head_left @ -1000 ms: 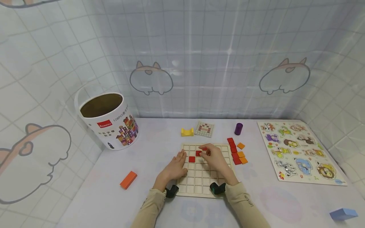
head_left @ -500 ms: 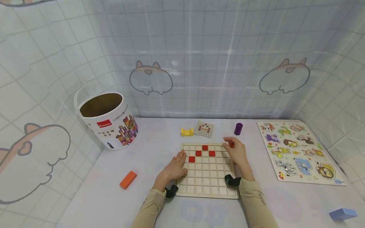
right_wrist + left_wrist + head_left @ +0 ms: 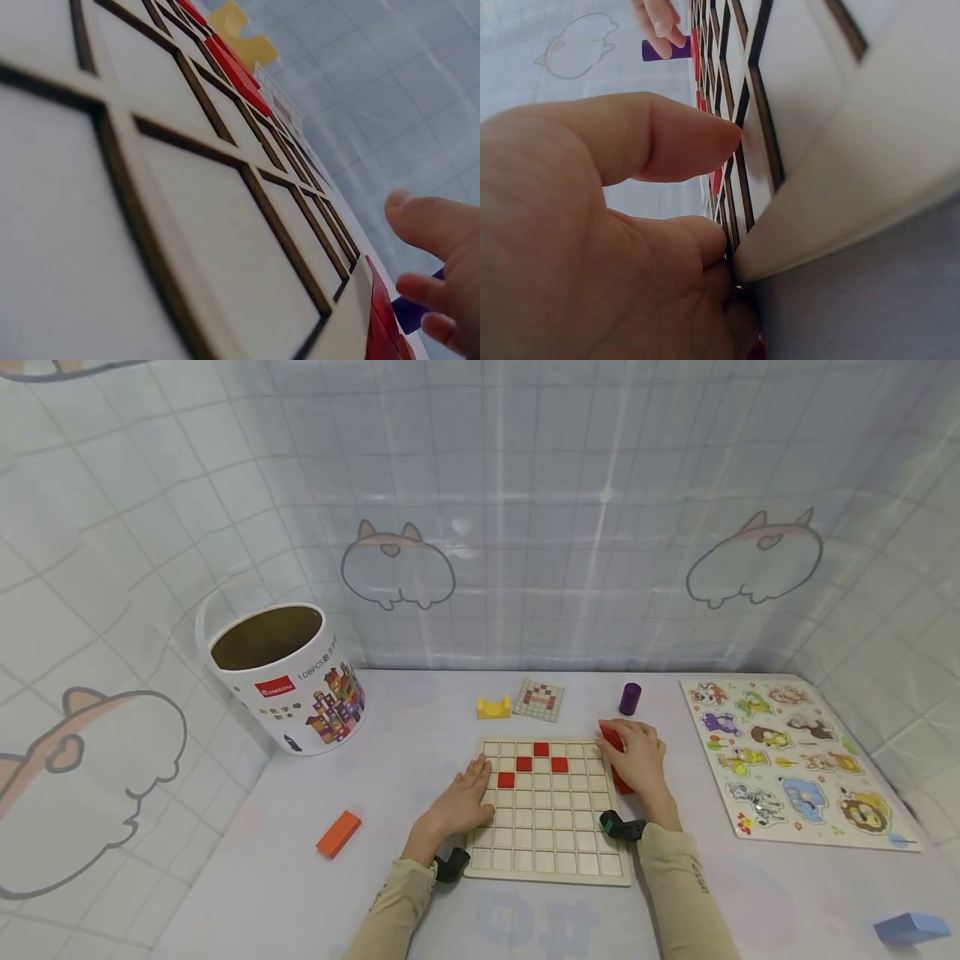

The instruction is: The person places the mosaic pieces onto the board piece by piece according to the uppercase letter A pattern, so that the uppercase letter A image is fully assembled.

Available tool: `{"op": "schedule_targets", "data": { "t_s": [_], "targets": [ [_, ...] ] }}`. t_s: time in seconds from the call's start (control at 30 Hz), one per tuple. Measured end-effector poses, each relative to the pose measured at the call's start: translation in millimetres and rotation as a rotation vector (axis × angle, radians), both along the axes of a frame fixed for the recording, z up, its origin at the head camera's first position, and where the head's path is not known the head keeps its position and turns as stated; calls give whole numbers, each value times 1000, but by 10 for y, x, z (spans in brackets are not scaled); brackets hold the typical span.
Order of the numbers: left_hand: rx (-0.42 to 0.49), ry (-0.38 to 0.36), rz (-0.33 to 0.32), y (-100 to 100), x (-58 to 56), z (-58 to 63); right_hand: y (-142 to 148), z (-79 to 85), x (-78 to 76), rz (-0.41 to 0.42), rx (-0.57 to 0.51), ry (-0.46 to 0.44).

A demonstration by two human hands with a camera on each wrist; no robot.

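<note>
A square wooden grid board point(image 3: 555, 810) lies on the table with several red square tiles point(image 3: 524, 764) set in its far cells. My left hand point(image 3: 459, 806) rests along the board's left edge, its fingers straight; the thumb point(image 3: 690, 142) lies over the grid in the left wrist view. My right hand point(image 3: 636, 762) is over the loose red tiles point(image 3: 622, 781) just right of the board, thumb and fingertips right at the far ones. A gap shows between that thumb point(image 3: 420, 217) and the fingers in the right wrist view. The hand covers part of the row.
A pattern card point(image 3: 538, 700) and a yellow arch block point(image 3: 493, 707) lie behind the board, a purple cylinder point(image 3: 630, 699) farther right. An animal puzzle point(image 3: 720, 793) occupies the right. A white bucket point(image 3: 285, 718) stands left, with an orange block point(image 3: 339, 834) nearer. A blue block point(image 3: 911, 928) is front right.
My right hand has moved right, from over the board's far cells to the loose red tiles. Red tiles it covered on the board now show. My left hand stays put.
</note>
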State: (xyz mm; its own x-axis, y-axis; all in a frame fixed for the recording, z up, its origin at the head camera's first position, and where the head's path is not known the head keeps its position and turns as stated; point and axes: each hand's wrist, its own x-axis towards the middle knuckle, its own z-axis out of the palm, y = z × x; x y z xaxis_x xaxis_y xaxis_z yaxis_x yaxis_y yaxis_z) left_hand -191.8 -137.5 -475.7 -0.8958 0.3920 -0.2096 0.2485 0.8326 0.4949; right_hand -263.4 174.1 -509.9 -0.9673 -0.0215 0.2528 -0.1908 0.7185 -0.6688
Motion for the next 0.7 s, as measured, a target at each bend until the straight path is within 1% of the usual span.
{"op": "schedule_targets", "data": {
  "t_s": [0.1, 0.17, 0.27, 0.37, 0.57, 0.7],
  "targets": [
    [-2, -3, -2, 3, 0, 4, -1, 2, 21, 17, 53, -41],
    [-2, -3, -2, 5, -3, 1, 2, 3, 29, 13, 75, -62],
    [4, -3, -3, 3, -6, -7, 14, 0, 37, -39, 101, -82],
    [4, -4, -4, 0, -10, -22, 34, -2, 43, -135, 91, -84],
    [1, 0, -5, -5, -18, -35, 100, 5, 59, -372, 39, -49],
    [-2, 0, -4, -10, -12, -29, 151, 32, 80, -525, -1, -76]
  ]
}}
